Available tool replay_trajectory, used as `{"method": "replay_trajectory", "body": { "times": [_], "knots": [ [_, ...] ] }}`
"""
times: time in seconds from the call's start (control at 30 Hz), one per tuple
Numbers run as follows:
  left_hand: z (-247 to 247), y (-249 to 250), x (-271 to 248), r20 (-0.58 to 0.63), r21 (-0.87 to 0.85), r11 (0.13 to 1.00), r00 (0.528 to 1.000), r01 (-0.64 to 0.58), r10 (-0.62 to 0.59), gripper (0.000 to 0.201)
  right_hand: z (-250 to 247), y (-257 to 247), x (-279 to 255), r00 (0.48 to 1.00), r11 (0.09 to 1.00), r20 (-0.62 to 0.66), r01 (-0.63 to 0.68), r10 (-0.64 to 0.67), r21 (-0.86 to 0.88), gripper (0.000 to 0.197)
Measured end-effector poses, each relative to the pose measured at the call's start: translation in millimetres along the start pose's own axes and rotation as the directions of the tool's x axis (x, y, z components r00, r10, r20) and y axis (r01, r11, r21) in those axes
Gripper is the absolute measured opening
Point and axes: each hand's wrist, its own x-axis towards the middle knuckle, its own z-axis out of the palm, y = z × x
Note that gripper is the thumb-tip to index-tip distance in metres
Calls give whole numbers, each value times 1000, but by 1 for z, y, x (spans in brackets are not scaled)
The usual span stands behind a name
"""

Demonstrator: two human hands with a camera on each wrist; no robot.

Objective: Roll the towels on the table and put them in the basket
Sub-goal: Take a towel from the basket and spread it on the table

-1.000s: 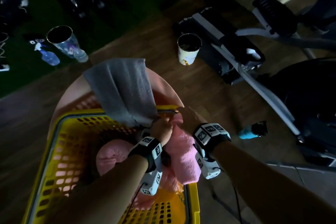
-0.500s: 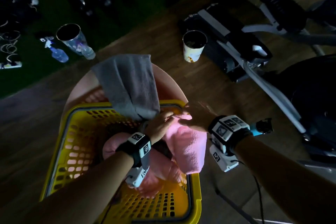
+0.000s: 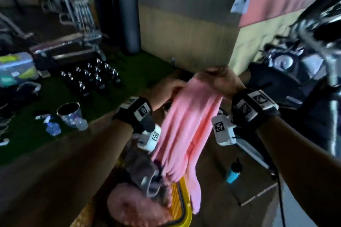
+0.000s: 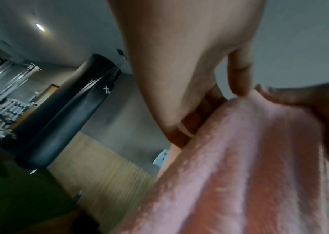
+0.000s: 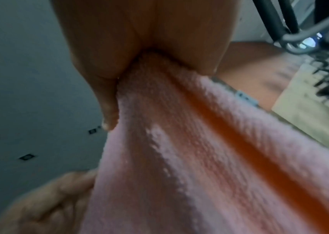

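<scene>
Right hand [image 3: 220,79] pinches the pink towel [image 3: 186,121] at twelve o'clock, left hand [image 3: 169,88] grasping its edge; best spread both corners before rolling, clear of the basket [image 3: 185,208].

Bare forearms wear black wrist straps [image 3: 137,114] bearing white camera modules [image 3: 223,131] with square black-and-white markers.
</scene>
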Motion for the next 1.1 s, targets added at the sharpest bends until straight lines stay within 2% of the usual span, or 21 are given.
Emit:
{"method": "replay_trajectory", "body": {
  "times": [0.07,0.13,0.23,0.3,0.37,0.47,0.53,0.63,0.7,0.77,0.83,0.9,0.97,1.03,1.1],
  "knots": [
    [4,49,-7,102,-101,995,995,-5,16,13,-35,-46,-9,989,995,-116,97,-94,24,23],
    [11,81,-19,212,-173,985,977,4,33,17,-70,-83,-19,956,986,-248,164,-154,20,20],
    [25,104,-31,324,-190,982,943,-15,77,17,-120,-122,-35,896,978,-395,201,-203,-47,25],
    [37,109,-35,341,-201,979,934,-41,109,15,-152,-130,-50,849,976,-481,191,-219,-107,29],
    [48,108,-36,339,-177,982,933,-59,117,16,-181,-124,-72,808,976,-549,153,-214,-156,21],
    [71,92,-30,340,-30,997,937,-69,75,16,-220,-96,-111,755,970,-631,24,-177,-243,27],
    [93,88,-19,256,55,983,954,-174,155,19,-237,-67,-139,770,965,-624,-42,-134,-258,27],
    [135,121,-6,113,178,919,935,-351,335,12,-239,-31,-173,877,977,-480,-77,-28,-197,8],
    [166,161,2,161,271,851,893,-449,420,22,-228,-26,-184,925,991,-379,-60,9,-124,7],
    [198,203,11,277,388,748,843,-538,462,26,-223,-39,-185,953,998,-296,-64,62,3,30],
    [227,239,23,358,488,638,803,-596,476,28,-227,-60,-182,972,996,-231,-14,34,91,23],
    [247,275,31,332,505,593,775,-627,538,40,-241,-89,-178,954,979,-301,57,5,198,15],
    [260,313,33,267,493,578,745,-650,611,35,-263,-117,-170,903,965,-429,139,-31,223,28],
    [267,342,33,226,449,604,738,-658,636,25,-283,-141,-165,850,946,-518,240,-97,217,28],
    [270,357,39,232,354,685,769,-637,595,29,-300,-156,-158,805,937,-577,293,-135,190,23]
  ]
}}
